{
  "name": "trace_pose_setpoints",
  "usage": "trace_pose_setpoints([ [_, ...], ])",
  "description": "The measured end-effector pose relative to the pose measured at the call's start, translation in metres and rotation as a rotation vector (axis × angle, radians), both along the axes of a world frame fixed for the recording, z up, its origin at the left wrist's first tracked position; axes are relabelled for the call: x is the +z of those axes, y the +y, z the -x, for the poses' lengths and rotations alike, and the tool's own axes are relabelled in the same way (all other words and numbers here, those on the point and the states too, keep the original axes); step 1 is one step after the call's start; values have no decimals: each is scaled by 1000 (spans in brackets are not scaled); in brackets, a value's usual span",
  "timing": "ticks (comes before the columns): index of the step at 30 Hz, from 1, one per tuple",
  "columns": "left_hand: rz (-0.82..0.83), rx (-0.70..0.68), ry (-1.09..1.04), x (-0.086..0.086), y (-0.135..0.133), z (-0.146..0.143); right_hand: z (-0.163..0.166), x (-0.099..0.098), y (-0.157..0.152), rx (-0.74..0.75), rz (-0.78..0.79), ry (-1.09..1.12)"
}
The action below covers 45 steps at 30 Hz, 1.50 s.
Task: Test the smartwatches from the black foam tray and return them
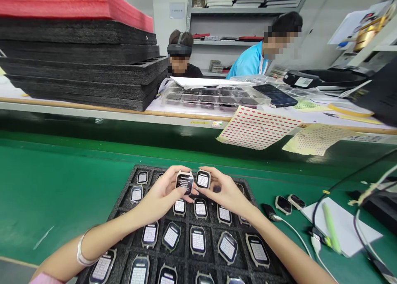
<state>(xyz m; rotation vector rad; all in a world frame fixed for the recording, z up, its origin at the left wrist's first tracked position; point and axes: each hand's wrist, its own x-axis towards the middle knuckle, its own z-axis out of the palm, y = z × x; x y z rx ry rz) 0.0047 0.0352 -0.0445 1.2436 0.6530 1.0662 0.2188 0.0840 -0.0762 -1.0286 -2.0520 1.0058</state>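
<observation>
My left hand (167,191) is closed around a smartwatch case (185,184), with the thumb on its lit dark screen showing lines of white text. Beside it, my right hand (226,189) grips a second smartwatch case (203,179) between thumb and fingers; its screen shows a white table-like page. Neither watch has a strap. Both are held over the far part of a black foam tray (123,204). Many of its compartments hold similar watches, such as one watch (197,240) with a lit white page. My forearms cover parts of the tray.
Right of the tray lie two dark-screened watches (283,205), a white cable (296,230), a paper stack (356,230) and a green pen (331,226). A raised shelf holds foam sheets (77,65), clear plastic trays (214,97) and a phone (276,95). Two people are beyond it.
</observation>
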Motion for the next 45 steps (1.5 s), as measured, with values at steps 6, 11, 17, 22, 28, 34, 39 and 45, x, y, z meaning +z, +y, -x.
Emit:
trace_pose_setpoints([
  [6, 18, 35, -1, -2, 2, -1, -3, -24, 20, 52, -353, -504],
  [11, 36, 43, -13, -4, 5, 0, -25, 0, 23, -42, -350, -743],
  [17, 58, 49, -21, -4, 6, 0, -58, 4, 25, -195, -200, -1016],
  [22, 59, 35, -13, -6, 6, -1, -74, -9, 24, -182, -139, -877],
  [28, 56, 63, -1, -11, 6, 0, -92, -6, 27, -180, -67, -555],
  [34, 74, 141, 14, -6, 7, -1, -50, 29, 4, -351, 134, 177],
  [39, 156, 219, -12, -2, 8, -1, -6, 55, -12, -263, 432, 503],
  [45, 232, 222, -60, 2, 7, 2, 10, 52, -23, 42, 645, 698],
])
